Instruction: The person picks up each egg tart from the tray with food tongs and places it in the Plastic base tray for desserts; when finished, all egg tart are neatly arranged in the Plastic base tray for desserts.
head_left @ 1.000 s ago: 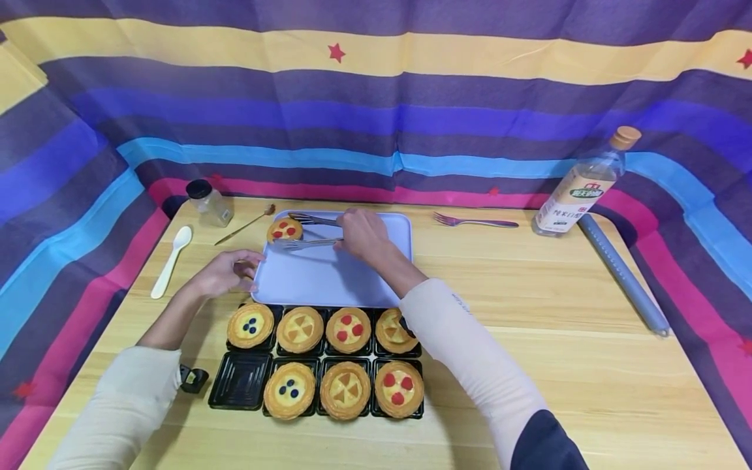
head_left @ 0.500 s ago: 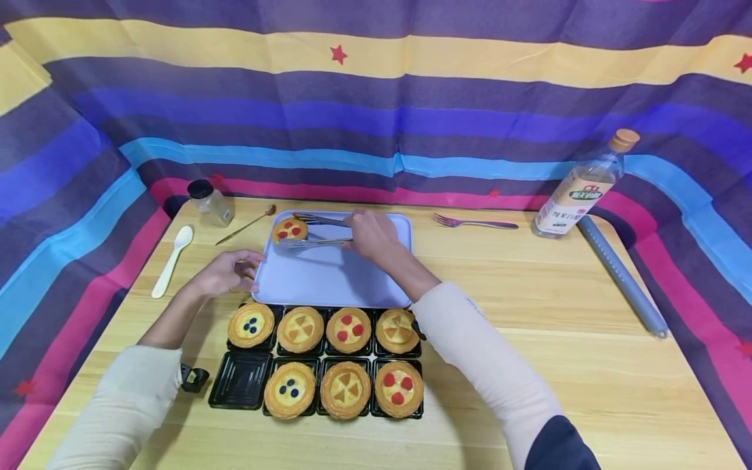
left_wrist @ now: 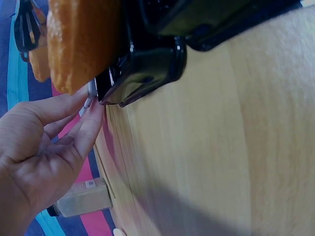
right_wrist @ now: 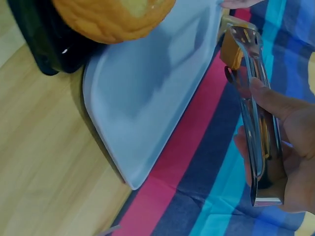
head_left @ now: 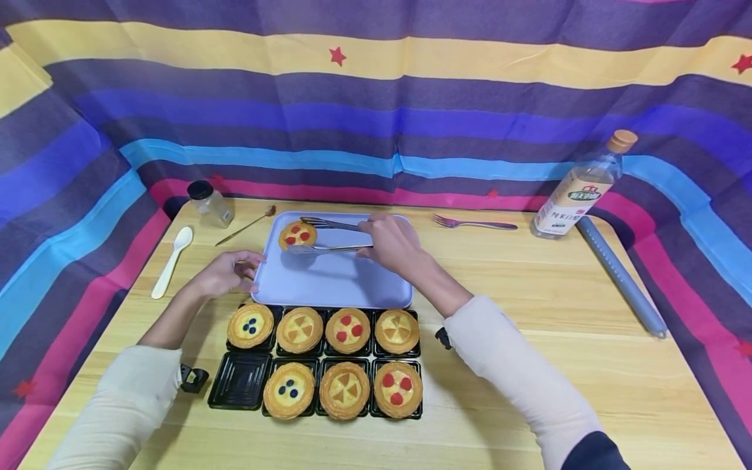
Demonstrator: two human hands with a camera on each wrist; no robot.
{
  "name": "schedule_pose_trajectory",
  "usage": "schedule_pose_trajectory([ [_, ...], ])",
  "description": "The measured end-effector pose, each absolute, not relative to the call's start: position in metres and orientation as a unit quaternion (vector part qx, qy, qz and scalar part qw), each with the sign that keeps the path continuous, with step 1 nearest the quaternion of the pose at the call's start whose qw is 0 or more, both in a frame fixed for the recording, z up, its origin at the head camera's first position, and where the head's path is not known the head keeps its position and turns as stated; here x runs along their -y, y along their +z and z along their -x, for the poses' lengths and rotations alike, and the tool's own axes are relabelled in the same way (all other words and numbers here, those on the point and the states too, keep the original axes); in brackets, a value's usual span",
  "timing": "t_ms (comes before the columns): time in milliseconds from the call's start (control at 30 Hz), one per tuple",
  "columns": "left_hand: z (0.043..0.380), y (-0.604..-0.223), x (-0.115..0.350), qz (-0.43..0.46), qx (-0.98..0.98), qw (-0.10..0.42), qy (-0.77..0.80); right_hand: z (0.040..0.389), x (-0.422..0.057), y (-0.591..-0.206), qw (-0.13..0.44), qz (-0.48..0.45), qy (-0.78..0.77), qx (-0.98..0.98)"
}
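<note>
My right hand (head_left: 395, 245) grips a pair of metal tongs (head_left: 343, 248). Between the tongs' tips is a tart with red berries (head_left: 297, 235), over the far left part of a pale blue tray (head_left: 329, 281). The right wrist view shows thumb and fingers round the tongs (right_wrist: 258, 123), with the tart's golden side (right_wrist: 230, 51) at their tips. At the tray's left side, my left hand (head_left: 228, 271) pinches the rim, thumb and fingertips meeting there in the left wrist view (left_wrist: 49, 142).
Two rows of black plastic trays stand before the blue tray; one (head_left: 241, 380) is bare, the others bear tarts such as a blueberry one (head_left: 250, 325). Around lie a white spoon (head_left: 172, 262), jar (head_left: 210, 203), thin stick-like utensil (head_left: 245, 226), fork (head_left: 474, 223), bottle (head_left: 576, 189) and grey bar (head_left: 623, 277).
The right hand, tongs and tart have moved to the right over the blue tray, away from its far left corner. The left hand has stayed at the tray's rim.
</note>
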State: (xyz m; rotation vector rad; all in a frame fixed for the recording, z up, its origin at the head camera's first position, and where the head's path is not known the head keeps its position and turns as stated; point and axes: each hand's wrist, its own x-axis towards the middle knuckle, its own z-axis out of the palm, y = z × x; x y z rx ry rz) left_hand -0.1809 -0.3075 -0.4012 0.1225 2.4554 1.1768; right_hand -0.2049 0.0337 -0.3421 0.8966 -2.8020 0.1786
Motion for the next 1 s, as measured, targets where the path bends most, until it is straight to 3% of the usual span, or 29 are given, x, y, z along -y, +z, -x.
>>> schedule_pose_trajectory([
  [200,0.181,-0.402,0.308,-0.041,-0.882,0.211,0.42,0.188,-0.045,-0.336,0.09,-0.316,0.082,0.941],
  [667,0.18,-0.402,0.31,-0.056,-0.88,0.205,0.425,0.144,-0.058,-0.333,0.155,-0.389,0.123,0.9],
  [1000,0.181,-0.402,0.31,-0.06,-0.881,0.209,0.421,0.11,-0.049,-0.336,0.151,-0.409,0.125,0.892],
])
